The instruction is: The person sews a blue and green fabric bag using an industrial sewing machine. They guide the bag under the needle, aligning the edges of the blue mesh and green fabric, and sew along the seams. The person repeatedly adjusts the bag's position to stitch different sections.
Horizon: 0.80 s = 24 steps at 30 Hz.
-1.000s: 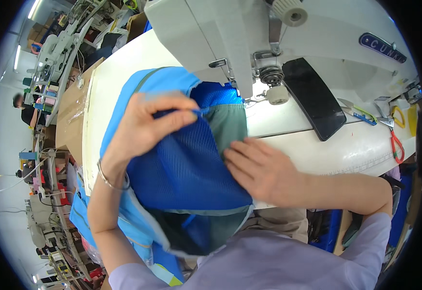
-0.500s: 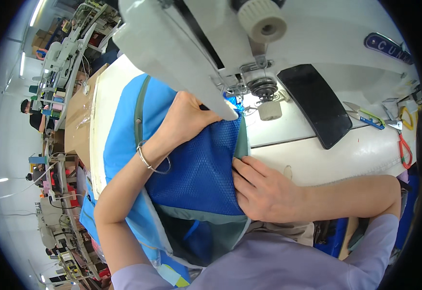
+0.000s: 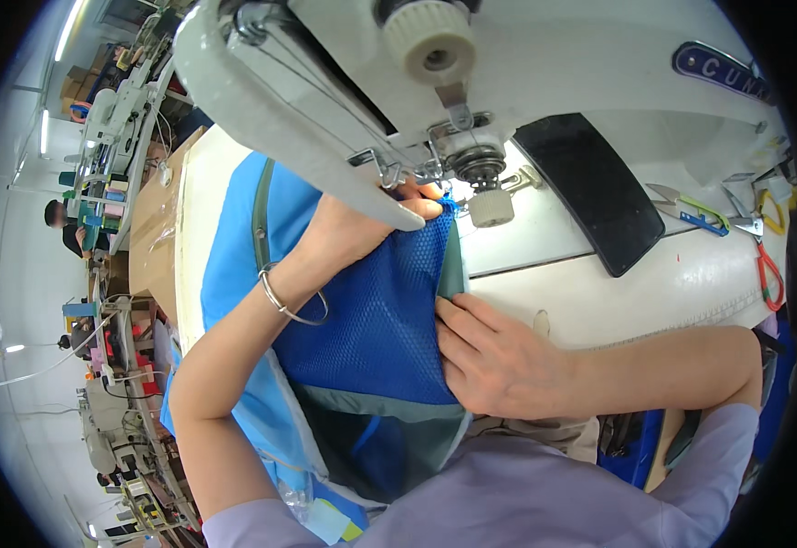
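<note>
A blue mesh fabric panel [image 3: 371, 310] with grey-green edging lies under the head of a white sewing machine [image 3: 581, 55]. It belongs to a larger light-blue fabric piece [image 3: 230, 247], perhaps a bag. My left hand [image 3: 353, 230] is closed on the top of the mesh, fingertips close to the lit needle area and partly behind the machine's front cover. Lower down, my right hand [image 3: 499, 356] grips the right edge of the mesh with curled fingers; its thumb is hidden. Below the mesh, a dark grey-green lining [image 3: 362, 447] shows in an opening.
A black phone [image 3: 590, 192] lies on the machine bed. To its right are green-and-blue-handled snips [image 3: 700, 215] and red-handled scissors [image 3: 768, 279]. Cardboard [image 3: 154, 228] borders the table at left. Beyond it are other sewing machines [image 3: 102, 429] and a person [image 3: 70, 228].
My left fingertips have moved up and right, closer to the needle. The machine head appears shifted left as the view moved slightly. My right hand stays at the mesh edge.
</note>
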Each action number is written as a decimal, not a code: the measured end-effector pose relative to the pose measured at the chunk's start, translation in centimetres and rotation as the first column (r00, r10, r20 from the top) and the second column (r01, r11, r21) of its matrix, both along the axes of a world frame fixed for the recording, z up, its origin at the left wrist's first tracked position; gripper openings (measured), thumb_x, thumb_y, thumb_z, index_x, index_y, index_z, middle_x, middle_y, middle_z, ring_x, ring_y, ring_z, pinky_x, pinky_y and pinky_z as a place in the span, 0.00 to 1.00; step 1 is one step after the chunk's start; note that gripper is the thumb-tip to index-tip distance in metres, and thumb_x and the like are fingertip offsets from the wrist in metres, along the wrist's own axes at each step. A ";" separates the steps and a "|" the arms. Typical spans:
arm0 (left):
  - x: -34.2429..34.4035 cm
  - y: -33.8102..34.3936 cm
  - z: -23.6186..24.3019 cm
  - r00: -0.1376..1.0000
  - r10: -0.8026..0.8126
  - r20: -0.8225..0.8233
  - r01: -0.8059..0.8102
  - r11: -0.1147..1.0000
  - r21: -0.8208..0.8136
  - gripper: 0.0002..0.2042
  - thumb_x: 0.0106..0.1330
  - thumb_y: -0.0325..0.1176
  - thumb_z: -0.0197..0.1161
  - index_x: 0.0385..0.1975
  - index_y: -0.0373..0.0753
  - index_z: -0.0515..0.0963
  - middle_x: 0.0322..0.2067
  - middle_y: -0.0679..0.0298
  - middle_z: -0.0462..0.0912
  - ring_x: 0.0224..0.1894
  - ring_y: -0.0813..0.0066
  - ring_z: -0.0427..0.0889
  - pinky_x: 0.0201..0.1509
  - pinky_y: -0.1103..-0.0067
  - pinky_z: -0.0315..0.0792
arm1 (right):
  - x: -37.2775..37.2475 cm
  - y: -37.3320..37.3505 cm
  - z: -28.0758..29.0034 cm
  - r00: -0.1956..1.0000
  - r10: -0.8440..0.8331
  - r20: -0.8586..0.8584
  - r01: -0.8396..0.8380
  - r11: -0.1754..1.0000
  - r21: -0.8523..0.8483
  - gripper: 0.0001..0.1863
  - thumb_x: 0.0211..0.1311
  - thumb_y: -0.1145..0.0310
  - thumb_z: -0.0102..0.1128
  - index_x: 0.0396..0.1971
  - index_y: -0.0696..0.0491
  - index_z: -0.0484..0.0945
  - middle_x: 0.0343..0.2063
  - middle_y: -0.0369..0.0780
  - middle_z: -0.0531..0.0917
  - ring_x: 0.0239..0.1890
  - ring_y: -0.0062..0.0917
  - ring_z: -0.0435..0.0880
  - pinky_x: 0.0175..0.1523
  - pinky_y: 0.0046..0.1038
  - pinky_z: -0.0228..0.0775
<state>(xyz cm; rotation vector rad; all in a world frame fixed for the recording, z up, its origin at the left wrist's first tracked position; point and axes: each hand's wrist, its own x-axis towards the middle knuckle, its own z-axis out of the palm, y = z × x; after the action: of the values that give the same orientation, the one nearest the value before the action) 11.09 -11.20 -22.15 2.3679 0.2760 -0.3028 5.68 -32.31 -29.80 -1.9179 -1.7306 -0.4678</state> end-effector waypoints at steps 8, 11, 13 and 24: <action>-1.3 0.8 -2.2 0.895 -0.263 0.361 0.193 0.957 0.219 0.11 0.58 0.31 0.78 0.36 0.33 0.88 0.32 0.56 0.91 0.32 0.68 0.88 0.37 0.72 0.80 | 0.0 -0.1 0.3 1.000 0.003 0.009 -0.003 1.000 0.000 0.16 0.49 0.68 0.61 0.30 0.66 0.86 0.42 0.55 0.86 0.52 0.48 0.82 0.62 0.44 0.72; -1.3 1.0 -3.0 0.768 -0.444 0.461 0.256 0.873 0.415 0.09 0.57 0.31 0.76 0.35 0.35 0.88 0.31 0.54 0.90 0.33 0.58 0.87 0.40 0.68 0.80 | 0.1 -0.1 0.4 1.000 0.006 0.009 -0.006 1.000 -0.004 0.15 0.49 0.68 0.61 0.30 0.66 0.85 0.42 0.55 0.85 0.53 0.48 0.81 0.62 0.44 0.72; -1.4 1.2 -3.1 0.686 -0.541 0.486 0.285 0.814 0.506 0.07 0.59 0.30 0.73 0.36 0.37 0.88 0.30 0.54 0.88 0.34 0.54 0.85 0.39 0.66 0.79 | 0.2 0.0 0.2 1.000 0.016 0.009 -0.016 1.000 0.008 0.15 0.49 0.68 0.61 0.30 0.67 0.85 0.42 0.55 0.85 0.53 0.48 0.81 0.62 0.44 0.72; -4.0 1.6 -4.0 0.524 -0.709 0.471 0.325 0.678 0.659 0.19 0.55 0.19 0.67 0.49 0.33 0.81 0.49 0.56 0.81 0.49 0.55 0.84 0.39 0.69 0.81 | 3.0 -0.7 2.2 0.902 0.261 -0.344 -0.307 0.948 -0.084 0.25 0.45 0.56 0.74 0.38 0.60 0.83 0.49 0.52 0.81 0.58 0.42 0.77 0.65 0.39 0.69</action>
<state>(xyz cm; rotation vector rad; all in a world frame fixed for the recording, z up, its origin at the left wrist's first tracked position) 7.08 -9.62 -26.15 2.8164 -0.9061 0.4918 8.70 -33.06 -27.56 -1.6733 -1.8096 0.0805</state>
